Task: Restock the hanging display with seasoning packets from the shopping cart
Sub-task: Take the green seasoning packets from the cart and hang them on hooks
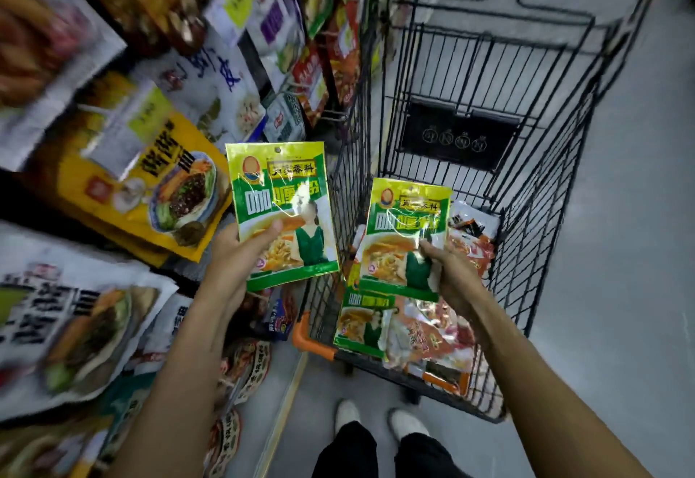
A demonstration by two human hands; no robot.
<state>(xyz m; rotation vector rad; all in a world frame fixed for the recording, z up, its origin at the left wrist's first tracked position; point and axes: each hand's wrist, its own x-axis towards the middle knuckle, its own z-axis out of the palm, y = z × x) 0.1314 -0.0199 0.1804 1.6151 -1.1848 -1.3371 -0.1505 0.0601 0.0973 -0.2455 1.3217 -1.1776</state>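
Holding what, the left hand (240,252)? asks one.

The left packet (282,210), green and yellow, answers the other. The thumb lies across its front and the other fingers are hidden behind it, gripping its lower left part. It stands upright, raised between the display (113,131) and the cart (470,63).

And the right hand (451,270)?

It grips the right packet (402,236), same kind, by the lower right edge, thumb on the front, fingers curled behind. That one is held tilted a little, above the near end of the cart.

Anything in the cart?

A third packet (363,321) of that kind lies at the near end, its top hidden under the right packet. Red packets (432,331) lie just beside it and run toward the far right corner. The cart is black wire with an orange corner (312,338) on the near rim.

The display?

Bags hang in crowded rows at left, mostly blurred. A yellow bag (143,195) with a noodle bowl printed on it hangs just beside the left packet; I cannot tell whether they touch.

Below?

White shoes (348,415) on the grey floor (620,252).
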